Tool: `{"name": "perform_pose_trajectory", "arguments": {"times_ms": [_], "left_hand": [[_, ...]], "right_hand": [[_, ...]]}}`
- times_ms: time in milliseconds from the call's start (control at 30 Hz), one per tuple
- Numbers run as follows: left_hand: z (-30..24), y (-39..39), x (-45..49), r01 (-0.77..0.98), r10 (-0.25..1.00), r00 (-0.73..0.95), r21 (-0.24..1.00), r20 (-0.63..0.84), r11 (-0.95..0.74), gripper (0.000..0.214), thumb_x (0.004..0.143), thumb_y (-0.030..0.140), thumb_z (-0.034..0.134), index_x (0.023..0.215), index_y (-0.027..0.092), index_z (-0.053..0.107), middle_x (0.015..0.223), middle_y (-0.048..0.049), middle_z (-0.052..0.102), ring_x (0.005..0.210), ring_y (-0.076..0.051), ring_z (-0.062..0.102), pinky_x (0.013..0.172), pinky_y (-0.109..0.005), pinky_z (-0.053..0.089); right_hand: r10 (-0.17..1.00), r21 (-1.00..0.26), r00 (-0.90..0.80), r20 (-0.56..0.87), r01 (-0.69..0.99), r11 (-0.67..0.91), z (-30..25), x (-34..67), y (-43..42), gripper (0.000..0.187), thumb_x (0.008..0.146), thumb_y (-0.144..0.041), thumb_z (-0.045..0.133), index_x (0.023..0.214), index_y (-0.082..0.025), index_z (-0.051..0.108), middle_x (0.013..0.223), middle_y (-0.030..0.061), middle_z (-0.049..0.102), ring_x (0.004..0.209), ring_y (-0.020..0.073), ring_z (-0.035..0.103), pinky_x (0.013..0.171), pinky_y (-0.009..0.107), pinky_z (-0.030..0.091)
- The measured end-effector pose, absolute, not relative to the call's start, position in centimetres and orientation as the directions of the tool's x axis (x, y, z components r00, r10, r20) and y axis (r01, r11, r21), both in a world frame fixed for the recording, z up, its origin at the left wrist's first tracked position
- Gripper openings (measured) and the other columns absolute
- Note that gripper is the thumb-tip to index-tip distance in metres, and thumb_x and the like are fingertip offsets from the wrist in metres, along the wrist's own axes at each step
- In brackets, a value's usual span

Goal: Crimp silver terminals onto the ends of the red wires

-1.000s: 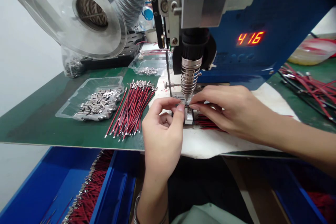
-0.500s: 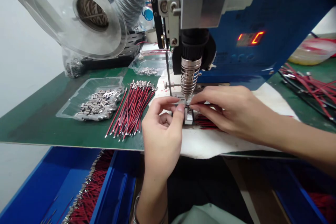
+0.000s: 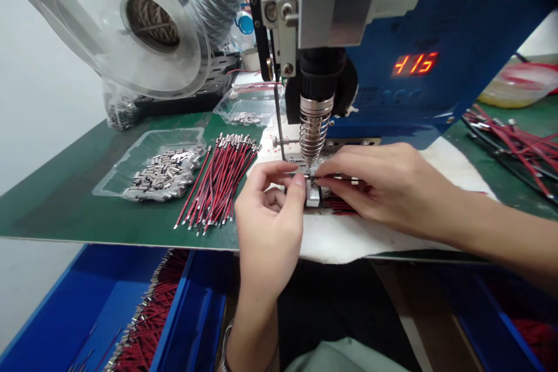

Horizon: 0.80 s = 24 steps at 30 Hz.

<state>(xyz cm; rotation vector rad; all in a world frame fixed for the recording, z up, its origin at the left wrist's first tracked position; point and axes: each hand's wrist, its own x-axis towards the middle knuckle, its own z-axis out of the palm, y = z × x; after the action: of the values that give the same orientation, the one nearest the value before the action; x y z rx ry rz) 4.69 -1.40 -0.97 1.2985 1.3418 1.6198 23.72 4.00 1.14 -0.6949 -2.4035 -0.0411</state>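
My right hand (image 3: pixel 392 183) pinches a thin black wire (image 3: pixel 349 178) between thumb and fingers, its end at the small metal fixture (image 3: pixel 313 195). From the other side my left hand (image 3: pixel 270 209) is closed, thumb and index finger together at the fixture's left edge; what they grip is too small to make out. Directly above the fingertips stands the spring-wrapped tip of a soldering machine (image 3: pixel 314 128), pointing down at the fixture. Red and black wires (image 3: pixel 339 204) lie beneath my right hand.
Left of my hands lie a bundle of red and black wires (image 3: pixel 220 186) and a clear tray (image 3: pixel 117 177) of small metal connectors. Below the table edge is a blue bin (image 3: pixel 108 279) with finished-looking wires. The machine's blue housing (image 3: pixel 392 110) stands behind; more wires (image 3: pixel 518 145) lie right.
The right fingers have shifted very slightly, and more of the black wire shows between them. The machine's red display now shows fuller digits. The left hand stays in place.
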Motion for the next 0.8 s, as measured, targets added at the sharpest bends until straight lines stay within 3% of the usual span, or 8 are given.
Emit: {"name": "perform_pose_trajectory", "arguments": {"times_ms": [600, 800], "left_hand": [[-1.10, -1.33, 4.73, 0.080, 0.918, -0.282, 0.961, 0.278, -0.266, 0.014, 0.093, 0.026, 0.086, 0.099, 0.020, 0.075, 0.086, -0.0015, 0.073, 0.067, -0.011, 0.064, 0.057, -0.020, 0.049], [-1.02, -1.31, 4.74, 0.074, 0.919, -0.284, 0.962, 0.273, -0.263, 0.011, 0.090, 0.019, 0.084, 0.097, 0.020, 0.075, 0.078, 0.0008, 0.068, 0.062, -0.010, 0.060, 0.056, -0.019, 0.048]], "right_hand": [[0.505, -0.160, -0.638, 0.582, 0.519, 0.840, 1.27, 23.73, 3.91, 0.020, 0.110, -0.022, 0.057, 0.102, -0.024, 0.076, 0.090, 0.0053, 0.082, 0.073, 0.0217, 0.075, 0.065, 0.033, 0.052], [0.516, -0.169, -0.634, 0.576, 0.525, 0.834, 1.42, 23.72, 3.86, 0.019, 0.109, -0.023, 0.059, 0.103, -0.024, 0.077, 0.091, 0.0058, 0.082, 0.073, 0.0219, 0.074, 0.066, 0.033, 0.052]]}}
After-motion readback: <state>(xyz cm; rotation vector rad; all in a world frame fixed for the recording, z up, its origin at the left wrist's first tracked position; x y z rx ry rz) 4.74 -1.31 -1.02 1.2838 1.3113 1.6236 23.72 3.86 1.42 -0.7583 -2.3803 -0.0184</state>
